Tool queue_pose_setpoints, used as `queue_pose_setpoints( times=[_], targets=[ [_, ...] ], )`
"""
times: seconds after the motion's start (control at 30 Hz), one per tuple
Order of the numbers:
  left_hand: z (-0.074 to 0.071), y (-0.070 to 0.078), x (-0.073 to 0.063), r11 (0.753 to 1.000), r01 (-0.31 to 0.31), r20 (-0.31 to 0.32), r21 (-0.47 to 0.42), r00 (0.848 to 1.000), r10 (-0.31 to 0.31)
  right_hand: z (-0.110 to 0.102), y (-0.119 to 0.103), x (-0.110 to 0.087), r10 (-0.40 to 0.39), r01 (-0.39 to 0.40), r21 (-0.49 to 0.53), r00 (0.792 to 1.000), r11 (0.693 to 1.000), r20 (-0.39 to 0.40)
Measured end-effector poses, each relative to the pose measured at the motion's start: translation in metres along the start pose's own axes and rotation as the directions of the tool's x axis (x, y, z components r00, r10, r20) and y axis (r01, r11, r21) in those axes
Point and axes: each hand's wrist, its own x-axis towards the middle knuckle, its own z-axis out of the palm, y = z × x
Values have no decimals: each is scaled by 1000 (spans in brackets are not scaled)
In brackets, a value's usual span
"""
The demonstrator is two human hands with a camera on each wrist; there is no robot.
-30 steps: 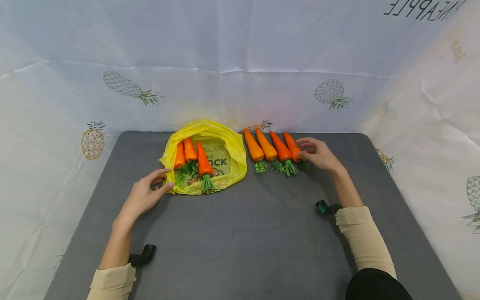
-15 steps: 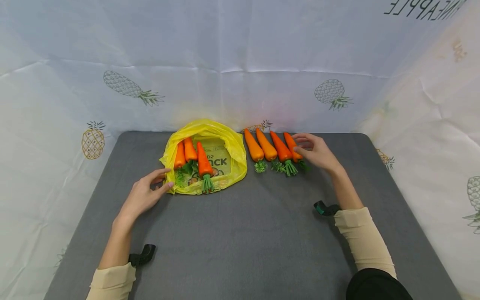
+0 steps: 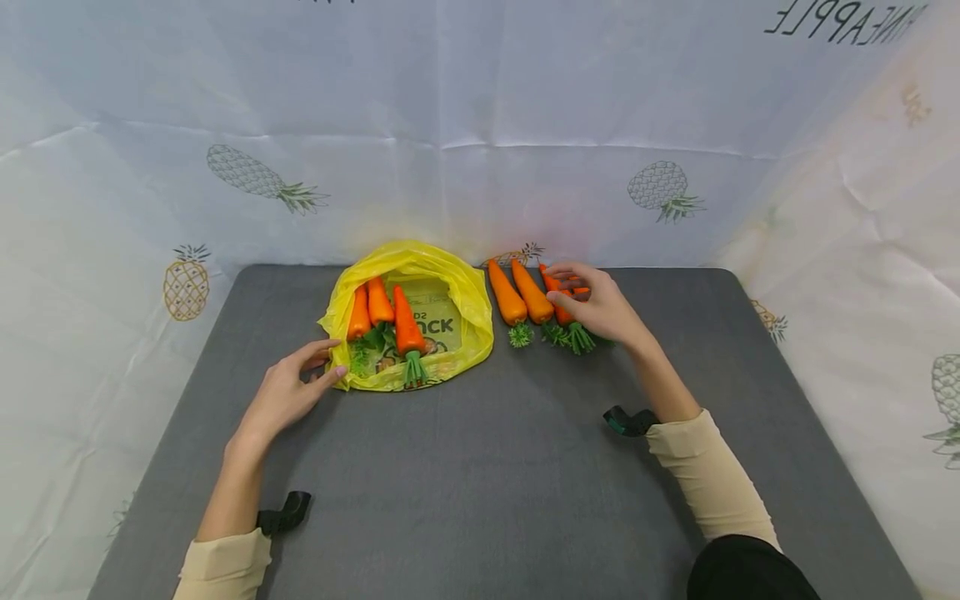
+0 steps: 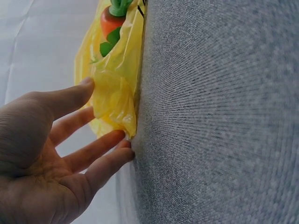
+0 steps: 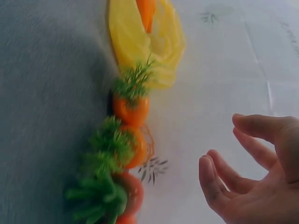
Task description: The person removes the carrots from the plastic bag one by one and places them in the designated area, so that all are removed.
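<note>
Row of 4 carrots (image 3: 532,292) on grey table (image 3: 465,475), up by far edge, just right of yellow bag (image 3: 476,310). Long axes run far-to-near, tips at far edge and leaning slightly left, green tops (image 3: 520,335) toward near side. 3 more carrots (image 3: 408,323) inside bag, tips also far. Pineapple-print cloth (image 3: 480,196) rises right behind far edge, tight there; wide stretch of tabletop on near side, and more toward right edge. Right hand (image 3: 597,310) over the right 2 carrots, partly hiding them, fingers bent, thumb apart, nothing held. Left hand (image 3: 288,387) at bag's near-left rim, fingers spread, touching plastic. Vs 0.5 s ago: right hand shifted left off the rightmost carrot; bag and left hand same.
</note>
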Motion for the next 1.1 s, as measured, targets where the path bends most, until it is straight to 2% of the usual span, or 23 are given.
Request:
queue_pose_setpoints(
  times=[0.6,1.1],
  targets=[
    [1,1,0,1000,-1,-7,2,1000,1,38,-30,15,-119,115,68,991,991,61],
    [0,0,0,1000,-11,-8,2,1000,11,70,-49,37,-158,140,117,974,983,162]
  ],
)
